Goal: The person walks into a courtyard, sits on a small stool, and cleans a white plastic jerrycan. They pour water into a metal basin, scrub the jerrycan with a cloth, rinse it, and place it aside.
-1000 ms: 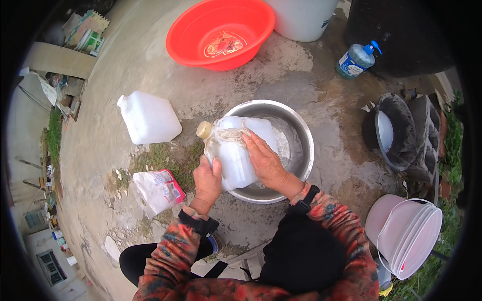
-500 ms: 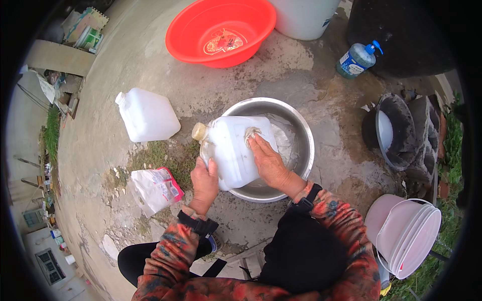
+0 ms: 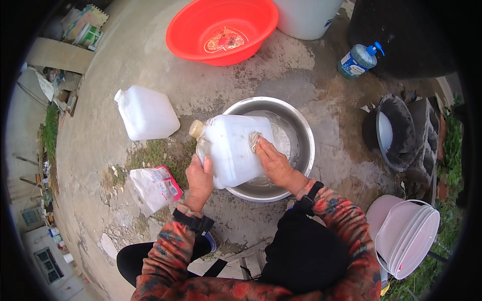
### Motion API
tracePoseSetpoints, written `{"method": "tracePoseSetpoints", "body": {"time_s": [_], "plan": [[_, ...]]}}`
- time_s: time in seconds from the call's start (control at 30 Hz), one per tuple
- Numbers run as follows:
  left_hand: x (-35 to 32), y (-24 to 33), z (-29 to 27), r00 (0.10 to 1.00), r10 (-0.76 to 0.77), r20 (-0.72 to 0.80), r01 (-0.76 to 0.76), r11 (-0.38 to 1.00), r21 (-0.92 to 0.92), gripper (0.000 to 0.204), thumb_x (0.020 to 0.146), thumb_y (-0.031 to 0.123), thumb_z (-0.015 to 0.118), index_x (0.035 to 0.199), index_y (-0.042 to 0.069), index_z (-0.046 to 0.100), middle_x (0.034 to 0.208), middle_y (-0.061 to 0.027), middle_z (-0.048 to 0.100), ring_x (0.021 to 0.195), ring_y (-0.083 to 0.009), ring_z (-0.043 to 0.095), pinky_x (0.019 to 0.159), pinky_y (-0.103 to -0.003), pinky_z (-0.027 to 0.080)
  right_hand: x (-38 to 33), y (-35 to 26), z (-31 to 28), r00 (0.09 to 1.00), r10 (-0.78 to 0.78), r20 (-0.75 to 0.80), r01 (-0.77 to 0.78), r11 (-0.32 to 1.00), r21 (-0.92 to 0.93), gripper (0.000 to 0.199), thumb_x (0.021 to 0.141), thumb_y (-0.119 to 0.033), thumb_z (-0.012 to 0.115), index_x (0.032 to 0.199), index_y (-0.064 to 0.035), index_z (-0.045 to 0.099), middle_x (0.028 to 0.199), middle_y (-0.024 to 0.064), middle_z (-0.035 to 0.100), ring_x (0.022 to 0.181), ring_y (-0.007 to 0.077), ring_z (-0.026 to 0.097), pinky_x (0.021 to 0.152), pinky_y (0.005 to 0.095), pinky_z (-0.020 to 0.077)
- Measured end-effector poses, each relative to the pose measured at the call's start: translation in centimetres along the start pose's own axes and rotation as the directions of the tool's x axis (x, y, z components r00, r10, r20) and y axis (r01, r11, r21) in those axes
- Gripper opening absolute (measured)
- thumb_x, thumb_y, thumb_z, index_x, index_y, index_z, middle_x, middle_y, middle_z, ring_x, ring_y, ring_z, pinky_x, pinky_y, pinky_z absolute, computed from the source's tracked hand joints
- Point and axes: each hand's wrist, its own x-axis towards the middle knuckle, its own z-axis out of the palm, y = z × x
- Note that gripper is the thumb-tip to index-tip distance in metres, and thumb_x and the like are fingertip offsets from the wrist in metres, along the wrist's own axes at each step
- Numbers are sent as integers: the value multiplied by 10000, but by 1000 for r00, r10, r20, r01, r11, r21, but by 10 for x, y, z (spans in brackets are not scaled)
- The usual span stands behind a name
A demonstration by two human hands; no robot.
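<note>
White plastic jug point(image 3: 233, 148) tilted over the steel basin point(image 3: 301, 130) | left hand point(image 3: 199, 178) clamped on its lower edge; right hand point(image 3: 273, 160) pressing a rag point(image 3: 254, 140) to its side | judged best: steady the jug, scrub firmly over the basin | second jug point(image 3: 146, 113) left of basin; red basin point(image 3: 221, 30) beyond

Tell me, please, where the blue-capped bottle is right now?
In the head view, the bottle lies at the upper right, on the concrete beside the black tub, beyond the steel bowl.
</note>
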Motion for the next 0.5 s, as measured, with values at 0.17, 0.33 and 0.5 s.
{"method": "tracePoseSetpoints", "body": {"time_s": [0.17, 0.33, 0.5], "plan": [[-2, 23, -7, 994, 105, 37, -107, 992, 68, 270, 928, 262, 562, 970, -4, 546, 733, -230, 630, 695, -418, 639, 627, -466, 505, 0, 86, 35, 974, 213, -72, -221, 853, -472, 454, 791, 20, 576, 1239, 64, 515, 1380, 253, 456, 1227, 361, 517, 930, 431, 510], [-1, 49, -11, 951, 296, 84, -308, 922, 235, 255, 874, 242, 644, 917, 18, 529, 799, -169, 623, 675, -375, 635, 582, -450, 505, 2, 84, 18, 754, 525, 395, -508, 847, -157, 360, 794, 13, 590, 1153, -13, 608, 1197, 216, 585, 1001, 368, 621, 860, 427, 530], [1, 61, -6, 899, 421, 117, -435, 831, 346, 249, 834, 220, 671, 887, 33, 516, 803, -135, 625, 657, -343, 638, 553, -425, 509, 19, 15, -46, 939, 296, -175, -241, 929, 281, 305, 812, 42, 579, 1109, -10, 623, 1150, 212, 605, 942, 382, 637, 839, 422, 529]]}}
